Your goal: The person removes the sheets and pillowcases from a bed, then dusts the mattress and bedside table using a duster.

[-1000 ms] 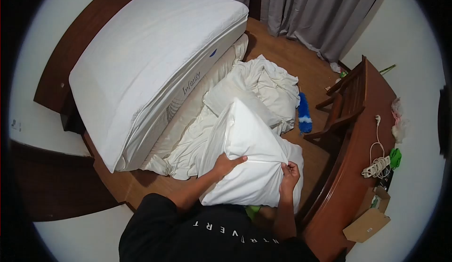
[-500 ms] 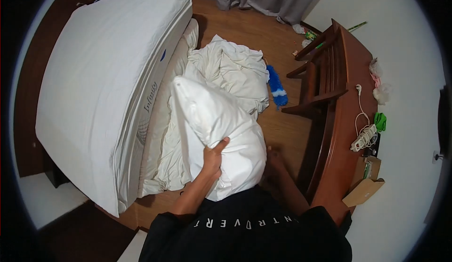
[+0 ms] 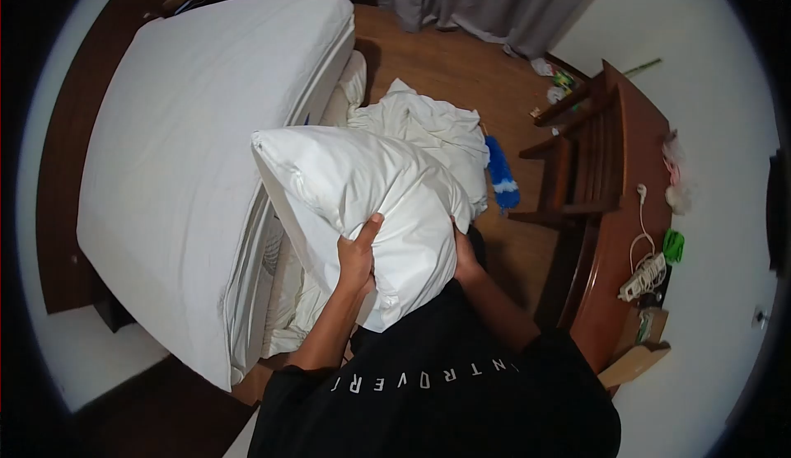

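A white pillow [image 3: 387,186] in a loose white case is held up in front of my black shirt, one corner pointing to the upper left. My left hand [image 3: 358,256] grips its near left side, thumb on top and the other fingers hidden beneath the cloth. My right hand [image 3: 463,250] is pressed against the right side of the pillow, with most of its fingers hidden behind it. The pillow overlaps the edge of the white mattress [image 3: 198,145] and the crumpled white bedding [image 3: 424,124] on the floor behind.
A blue duster [image 3: 501,174] lies on the wooden floor [image 3: 437,54]. At the right are a wooden chair [image 3: 581,153] and a long desk [image 3: 630,211] with a coiled white cord [image 3: 643,277], a green item [image 3: 673,246] and a cardboard box [image 3: 638,363]. Grey curtains [image 3: 486,1] hang behind.
The pillow has been turned and raised, its corner swinging to the left. My right hand left its front edge, dropped beside it, and now touches its right side. The view has shifted.
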`<state>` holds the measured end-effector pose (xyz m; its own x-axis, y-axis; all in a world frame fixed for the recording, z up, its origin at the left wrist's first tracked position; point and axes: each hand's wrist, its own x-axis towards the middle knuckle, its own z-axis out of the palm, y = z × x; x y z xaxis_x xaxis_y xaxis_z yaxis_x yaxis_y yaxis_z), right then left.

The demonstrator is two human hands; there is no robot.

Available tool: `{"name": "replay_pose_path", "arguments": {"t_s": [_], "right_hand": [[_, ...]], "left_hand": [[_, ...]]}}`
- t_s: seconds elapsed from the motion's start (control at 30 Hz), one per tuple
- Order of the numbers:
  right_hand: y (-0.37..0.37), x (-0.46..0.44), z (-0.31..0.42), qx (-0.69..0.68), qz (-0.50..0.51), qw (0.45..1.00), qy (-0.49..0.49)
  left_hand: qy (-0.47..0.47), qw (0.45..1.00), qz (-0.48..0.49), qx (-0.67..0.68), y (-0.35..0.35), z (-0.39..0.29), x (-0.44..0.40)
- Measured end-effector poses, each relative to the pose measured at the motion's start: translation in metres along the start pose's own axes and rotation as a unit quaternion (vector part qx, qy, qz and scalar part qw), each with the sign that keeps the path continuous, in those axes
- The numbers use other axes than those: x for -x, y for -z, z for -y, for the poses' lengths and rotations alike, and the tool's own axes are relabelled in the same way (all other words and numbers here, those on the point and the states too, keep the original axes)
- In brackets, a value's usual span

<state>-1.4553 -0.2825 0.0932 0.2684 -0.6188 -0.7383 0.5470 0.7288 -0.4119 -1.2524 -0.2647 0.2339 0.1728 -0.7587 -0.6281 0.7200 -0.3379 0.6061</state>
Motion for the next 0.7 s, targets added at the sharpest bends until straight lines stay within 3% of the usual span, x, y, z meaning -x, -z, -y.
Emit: {"name": "replay_pose_path", "arguments": {"t_s": [0.23, 0.4, 0.43, 0.5, 0.53, 0.57, 0.63, 0.7], "right_hand": [[-0.069, -0.037, 0.051, 0.123, -0.132, 0.980, 0.078], [-0.062, -0.136, 0.093, 0.098, 0.005, 0.993, 0.065], [-0.065, -0.152, 0.111, 0.127, -0.045, 0.991, 0.027], [-0.076, -0.184, 0.149, 0.212, -0.093, 0.970, 0.074], [-0.061, -0.222, 0.159, 0.190, -0.070, 0.977, 0.070], [-0.074, -0.228, 0.168, 0.165, -0.057, 0.981, 0.080], [-0.092, -0.227, 0.213, 0.174, -0.109, 0.977, 0.053], [-0.098, -0.236, 0.255, 0.159, -0.085, 0.982, 0.060]], "left_hand": [[-0.086, 0.995, -0.042, -0.035, -0.014, -0.025, -0.047], [-0.085, 0.982, -0.132, -0.103, -0.035, -0.034, -0.131], [-0.101, 0.980, -0.145, -0.095, -0.045, -0.035, -0.152], [-0.153, 0.968, -0.188, -0.067, -0.086, -0.039, -0.192], [-0.086, 0.975, -0.191, -0.073, -0.096, -0.047, -0.208], [-0.103, 0.973, -0.193, -0.070, -0.101, -0.053, -0.221], [0.003, 0.965, -0.207, -0.160, -0.125, -0.062, -0.232], [-0.104, 0.969, -0.203, -0.093, -0.165, -0.060, -0.257]]}}
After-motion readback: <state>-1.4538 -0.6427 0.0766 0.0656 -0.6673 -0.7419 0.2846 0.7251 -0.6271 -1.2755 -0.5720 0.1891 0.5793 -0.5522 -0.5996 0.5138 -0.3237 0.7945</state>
